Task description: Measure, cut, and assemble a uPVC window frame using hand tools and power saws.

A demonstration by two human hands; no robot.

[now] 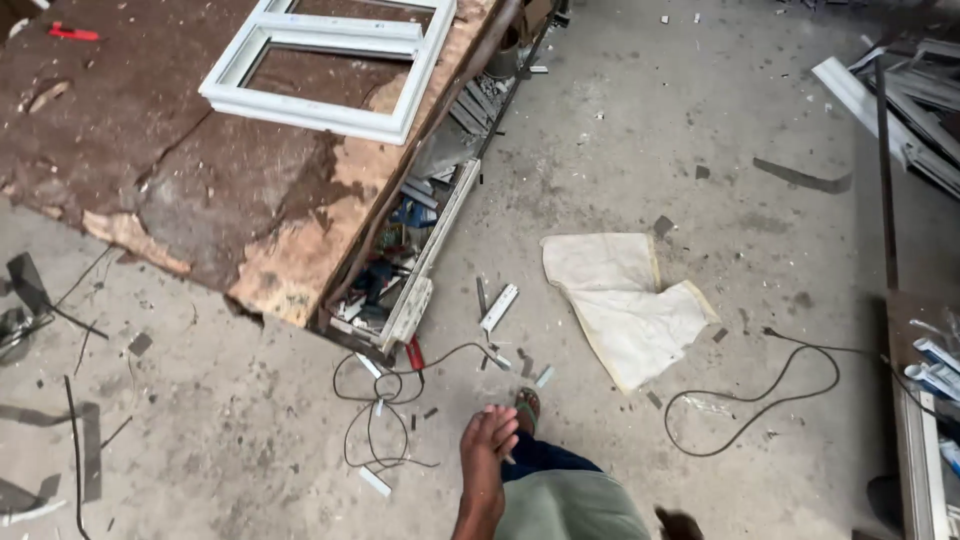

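Note:
My left hand (487,438) hangs low in front of me with its fingers curled. A small pale sliver shows beside the fingers, and I cannot tell whether it is held or lies on the floor. Just past the hand is my sandalled foot (527,405) on the concrete floor. A dark shape (680,522) at the bottom edge may be my right hand, but too little of it shows. A worn brown worktable (200,190) stands ahead to the left, with a white window frame (330,60) lying on it.
A black cable (385,395) loops on the floor just ahead of my foot. Another cable (760,395) curls to the right. A cream cloth (625,300) lies on the floor. White profile offcuts (498,308) are scattered about. Long profiles (900,100) are stacked far right.

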